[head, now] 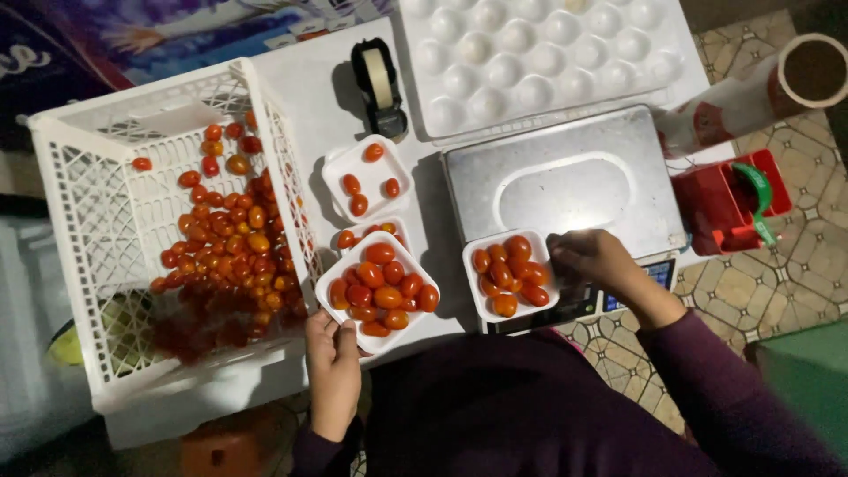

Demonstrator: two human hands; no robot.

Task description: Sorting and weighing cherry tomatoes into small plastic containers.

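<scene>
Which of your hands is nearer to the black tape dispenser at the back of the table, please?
Left. The left hand holds a full white foam tray directly below the black tape dispenser; the right hand is farther off, at the scale.

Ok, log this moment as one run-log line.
left hand: grips full tomato tray at its near corner | right hand: on tomato tray on scale | scale: otherwise bare | crate: loose tomatoes

The scale's display (658, 276) hides behind the right wrist, unreadable.
</scene>
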